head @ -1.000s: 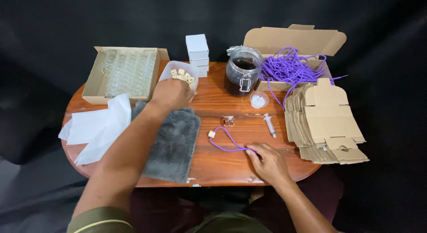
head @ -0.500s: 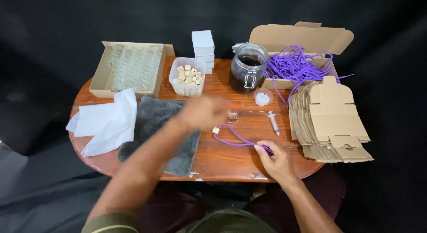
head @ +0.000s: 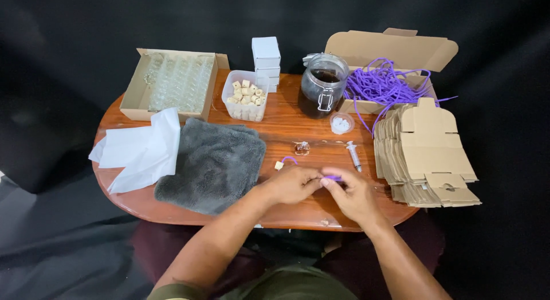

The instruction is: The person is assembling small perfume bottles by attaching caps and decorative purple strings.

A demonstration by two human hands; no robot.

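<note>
My left hand [head: 293, 184] and my right hand [head: 350, 192] meet fingertip to fingertip near the front edge of the wooden table [head: 286, 125]. Both pinch the free end of a purple cord [head: 331, 178]. The cord loops back to the left, where a small wooden bead [head: 278, 165] sits on its other end. Whether my left fingers also hold a bead is hidden. A small clear bottle [head: 302, 147] lies just beyond the hands, with a syringe [head: 353, 155] to its right.
A grey cloth [head: 215, 162] and white paper sheets [head: 140, 151] lie left. Behind stand a box of glass vials [head: 172, 88], a tub of wooden beads [head: 245, 96], stacked white boxes [head: 266, 62], a dark jar [head: 322, 93], a cord box [head: 384, 85]. Flat cartons [head: 424, 157] lie right.
My left hand came back from the bead tub, crossed the cloth and joined my right hand at the cord end. The right hand lifted the cord end slightly.
</note>
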